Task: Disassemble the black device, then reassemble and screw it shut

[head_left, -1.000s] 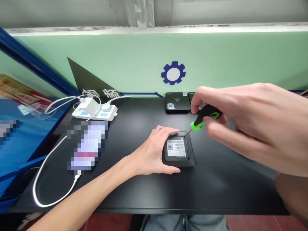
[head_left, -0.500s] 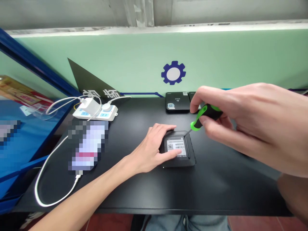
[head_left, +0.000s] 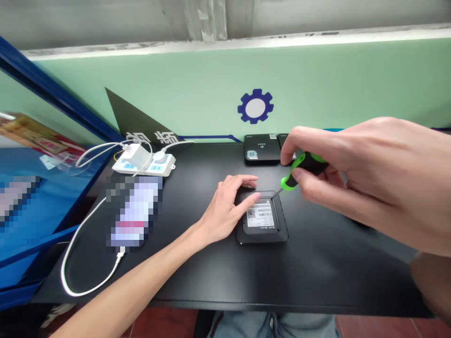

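A square black electronic box lies on the dark table, its white label facing up. My left hand grips its far left corner, with the thumb over the top face and the fingers at the far edge. My right hand is closed around the green and black handle of a screwdriver. The tool is tilted, and its thin shaft meets the far right corner of the box's recessed panel. Whether a screw sits under the tip is too small to make out.
Two more black boxes stand at the wall, one partly behind my right hand. A white power strip with plugs and a blurred phone on a white cable occupy the left. A blue surface adjoins the table there.
My left thumb has slid off the label toward the box's far side, uncovering more of the label. The screwdriver stays at the same corner. The whole view has shifted slightly.
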Demonstrator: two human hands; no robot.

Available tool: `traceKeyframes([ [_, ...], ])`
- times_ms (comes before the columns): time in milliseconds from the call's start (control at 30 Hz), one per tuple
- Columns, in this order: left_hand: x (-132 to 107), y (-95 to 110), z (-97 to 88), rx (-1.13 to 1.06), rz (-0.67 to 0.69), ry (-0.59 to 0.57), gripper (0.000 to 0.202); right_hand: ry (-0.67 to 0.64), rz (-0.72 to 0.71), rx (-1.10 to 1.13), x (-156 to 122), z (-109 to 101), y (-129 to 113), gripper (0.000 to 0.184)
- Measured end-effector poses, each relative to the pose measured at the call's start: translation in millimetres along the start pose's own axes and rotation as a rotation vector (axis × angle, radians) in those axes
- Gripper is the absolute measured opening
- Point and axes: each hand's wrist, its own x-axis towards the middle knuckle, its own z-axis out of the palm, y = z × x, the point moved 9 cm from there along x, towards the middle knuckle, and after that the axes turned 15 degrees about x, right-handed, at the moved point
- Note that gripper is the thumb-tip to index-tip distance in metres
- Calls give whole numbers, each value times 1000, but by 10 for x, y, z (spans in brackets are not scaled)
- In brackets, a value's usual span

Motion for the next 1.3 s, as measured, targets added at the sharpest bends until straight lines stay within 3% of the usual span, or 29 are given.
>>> traceKeyframes([
  [67,6,-32,-110,-1,-21,107,18,-1,23,22,-29,1,10,35],
  [167,2,-101,-284,46,-69,259,29,20,48,65,-43,-19,24,27],
  [300,-14,-168,-415,-6,-98,368,8,3,12,111,9,-10,19,24],
  [333,-20,-182,-424,-31,-110,373,17,5,-2,109,26,-12,19,27],
  [467,-44,-236,-393,-43,-211,292,26,14,23,35,54,-8,66,37],
  [500,-48,-221,-399,-31,-207,278,33,8,42,21,45,-1,78,38],
  [567,-35,-125,-387,-14,-108,219,23,-1,73,22,16,4,85,39],
  [600,-23,-55,-350,-12,-28,155,31,0,78,36,-1,-3,77,39],
  [700,-41,107,-138,5,170,-121,105,8,64,99,-35,-32,45,33],
  [800,-93,166,-2,37,249,-271,120,-11,37,124,-27,-35,41,29],
  [933,-112,180,48,57,253,-295,122,11,-22,75,19,-47,26,26],
  [1067,-109,180,49,49,256,-274,122,39,32,-17,31,-48,56,41],
  [1200,-105,169,56,35,253,-274,120,1,11,121,41,-17,12,29],
  [1300,-102,162,56,40,246,-272,121,16,-1,40,67,-31,-1,34],
])
